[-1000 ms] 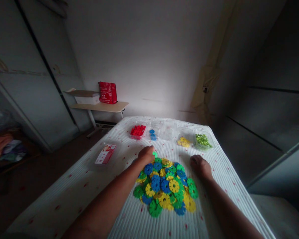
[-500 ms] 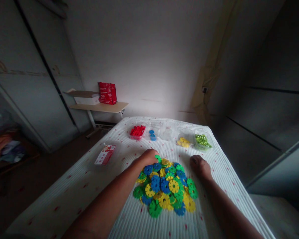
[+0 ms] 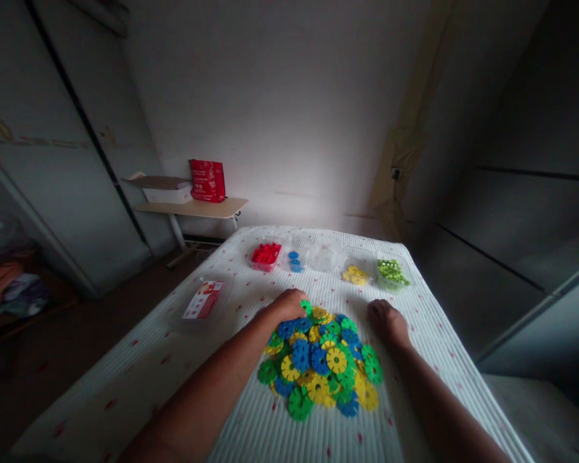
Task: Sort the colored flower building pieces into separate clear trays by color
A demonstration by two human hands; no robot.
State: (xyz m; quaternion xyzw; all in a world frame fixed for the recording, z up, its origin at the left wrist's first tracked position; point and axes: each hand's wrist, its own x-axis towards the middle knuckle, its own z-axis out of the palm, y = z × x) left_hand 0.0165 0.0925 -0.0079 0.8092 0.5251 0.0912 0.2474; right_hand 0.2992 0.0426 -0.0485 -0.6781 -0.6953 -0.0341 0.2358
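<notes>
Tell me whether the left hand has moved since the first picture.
Yes: the left hand has shifted slightly rightward and nearer the wearer, judged against the red-filled box.

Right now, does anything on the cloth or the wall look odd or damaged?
Yes: on the wall, the yellowish covering around the socket looks wrinkled and uneven. On the cloth, the discs form a loose heap, without visible damage.

Against the pale wall (image 3: pixel 280 109) stands a small wood-topped side table (image 3: pixel 212 207). On it, a glossy red bag (image 3: pixel 207 181) with white print sits just beside a white box (image 3: pixel 168 194) under a brown cardboard flap (image 3: pixel 159 182). Farther right, tan covering (image 3: pixel 383 190) surrounds a wall socket (image 3: pixel 396 172). At far left, below pale cupboard doors (image 3: pixel 48 186), dim orange fabric (image 3: pixel 0 286) appears to be clothing.
</notes>
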